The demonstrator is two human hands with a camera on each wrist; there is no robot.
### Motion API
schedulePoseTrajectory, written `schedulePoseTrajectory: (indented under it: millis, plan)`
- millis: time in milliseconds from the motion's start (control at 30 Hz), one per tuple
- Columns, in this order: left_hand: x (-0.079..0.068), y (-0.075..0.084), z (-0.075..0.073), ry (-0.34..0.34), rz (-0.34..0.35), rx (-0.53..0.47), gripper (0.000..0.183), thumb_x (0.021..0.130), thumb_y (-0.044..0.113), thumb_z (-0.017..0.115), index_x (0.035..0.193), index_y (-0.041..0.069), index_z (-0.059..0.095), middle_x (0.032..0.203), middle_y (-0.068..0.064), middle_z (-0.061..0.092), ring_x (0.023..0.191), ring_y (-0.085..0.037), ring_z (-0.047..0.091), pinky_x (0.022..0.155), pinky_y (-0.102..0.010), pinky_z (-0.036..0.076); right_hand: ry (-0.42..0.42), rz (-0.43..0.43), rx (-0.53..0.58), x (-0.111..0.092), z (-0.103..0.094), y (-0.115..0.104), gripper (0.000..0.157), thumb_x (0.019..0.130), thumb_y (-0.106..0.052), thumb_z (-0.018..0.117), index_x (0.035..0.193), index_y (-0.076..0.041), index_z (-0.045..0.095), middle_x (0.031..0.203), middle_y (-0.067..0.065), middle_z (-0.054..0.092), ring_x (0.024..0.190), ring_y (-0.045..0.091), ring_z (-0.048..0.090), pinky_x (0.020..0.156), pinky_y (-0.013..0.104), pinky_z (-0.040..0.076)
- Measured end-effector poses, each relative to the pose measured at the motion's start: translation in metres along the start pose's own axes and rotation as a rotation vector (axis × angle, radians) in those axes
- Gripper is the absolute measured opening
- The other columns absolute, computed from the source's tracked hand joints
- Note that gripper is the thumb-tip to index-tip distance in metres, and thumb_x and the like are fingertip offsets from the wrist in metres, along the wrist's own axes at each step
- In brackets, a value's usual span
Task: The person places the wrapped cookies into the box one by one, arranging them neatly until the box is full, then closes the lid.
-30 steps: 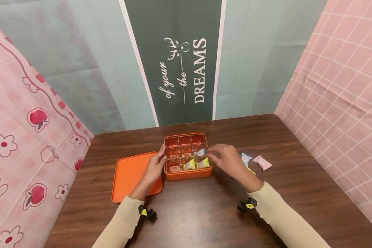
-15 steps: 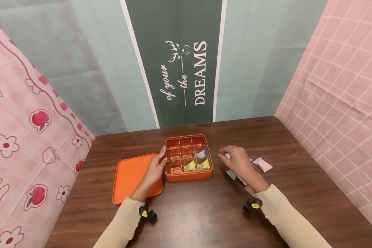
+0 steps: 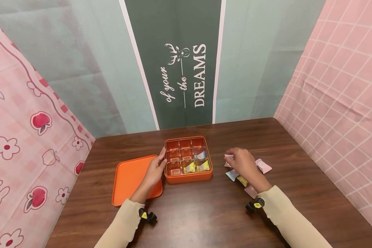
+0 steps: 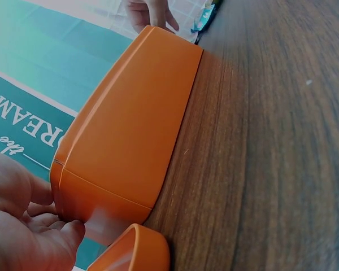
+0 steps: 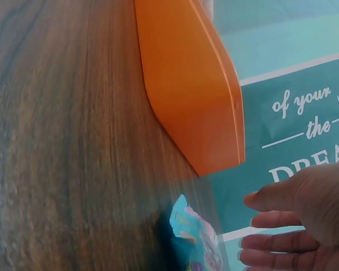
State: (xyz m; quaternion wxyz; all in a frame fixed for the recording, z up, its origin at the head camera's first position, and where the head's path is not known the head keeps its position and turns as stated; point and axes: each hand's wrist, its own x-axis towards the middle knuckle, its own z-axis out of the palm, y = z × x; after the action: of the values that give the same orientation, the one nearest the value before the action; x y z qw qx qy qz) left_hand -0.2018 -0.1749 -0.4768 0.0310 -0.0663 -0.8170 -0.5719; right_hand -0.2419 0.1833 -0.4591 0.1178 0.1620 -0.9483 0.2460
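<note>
Right hand, beside box a second ago, now farther right, fingers loose at pink candy on counter; contact unclear. Blue candy, covered then, now shows near wrist. Left hand unmoved, relaxed fingers against left wall of orange box. Inside, same two yellow candies, front row.
</note>
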Motion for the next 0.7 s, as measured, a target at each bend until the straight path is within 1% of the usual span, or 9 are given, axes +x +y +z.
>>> schedulePoseTrajectory:
  millis: [133, 267, 400, 533, 600, 700]
  plan:
    - [-0.005, 0.016, -0.002, -0.017, 0.007, -0.017, 0.049, 0.105, -0.005, 0.043, 0.152, -0.012, 0.029, 0.164, -0.024, 0.021, 0.152, -0.037, 0.016, 0.121, -0.054, 0.017, -0.016, 0.017, -0.023, 0.001, 0.001, 0.003, 0.026, 0.088, -0.019, 0.08, 0.105, -0.001, 0.077, 0.092, 0.015, 0.075, 0.066, 0.02, 0.064, 0.053, 0.038, 0.049]
    - [-0.011, 0.034, -0.006, -0.039, 0.002, -0.006, 0.05, 0.105, -0.006, 0.044, 0.152, -0.014, 0.029, 0.163, -0.026, 0.021, 0.152, -0.038, 0.017, 0.12, -0.055, 0.018, -0.027, 0.026, -0.051, 0.001, 0.002, 0.006, 0.03, 0.087, -0.021, 0.081, 0.109, 0.0, 0.077, 0.093, 0.015, 0.074, 0.07, 0.023, 0.067, 0.054, 0.041, 0.052]
    - [-0.012, 0.037, -0.006, -0.04, 0.007, -0.006, 0.05, 0.104, -0.007, 0.044, 0.151, -0.015, 0.029, 0.162, -0.028, 0.021, 0.151, -0.041, 0.017, 0.12, -0.056, 0.018, -0.035, 0.038, -0.062, 0.001, 0.003, 0.009, 0.031, 0.086, -0.021, 0.082, 0.107, 0.001, 0.076, 0.086, 0.013, 0.071, 0.07, 0.023, 0.065, 0.056, 0.043, 0.051]
    - [-0.012, 0.036, -0.006, -0.037, 0.008, -0.014, 0.05, 0.105, -0.006, 0.044, 0.151, -0.014, 0.029, 0.162, -0.026, 0.021, 0.152, -0.039, 0.017, 0.12, -0.055, 0.018, -0.053, 0.049, -0.066, 0.001, 0.006, 0.012, 0.031, 0.086, -0.02, 0.082, 0.106, 0.003, 0.075, 0.078, 0.009, 0.065, 0.066, 0.021, 0.06, 0.055, 0.041, 0.048]
    - [-0.012, 0.036, -0.006, -0.039, 0.005, -0.015, 0.05, 0.105, -0.005, 0.044, 0.152, -0.013, 0.029, 0.163, -0.026, 0.021, 0.152, -0.038, 0.017, 0.12, -0.054, 0.018, -0.065, 0.058, -0.068, 0.001, 0.007, 0.012, 0.031, 0.087, -0.02, 0.082, 0.107, 0.003, 0.075, 0.077, 0.008, 0.064, 0.065, 0.02, 0.058, 0.054, 0.039, 0.047]
    - [-0.012, 0.037, -0.007, -0.043, 0.003, -0.015, 0.05, 0.105, -0.005, 0.044, 0.152, -0.013, 0.029, 0.163, -0.026, 0.021, 0.152, -0.037, 0.017, 0.121, -0.053, 0.018, -0.08, 0.069, -0.065, 0.001, 0.008, 0.012, 0.032, 0.087, -0.02, 0.081, 0.109, 0.002, 0.075, 0.08, 0.009, 0.065, 0.066, 0.02, 0.056, 0.054, 0.038, 0.045]
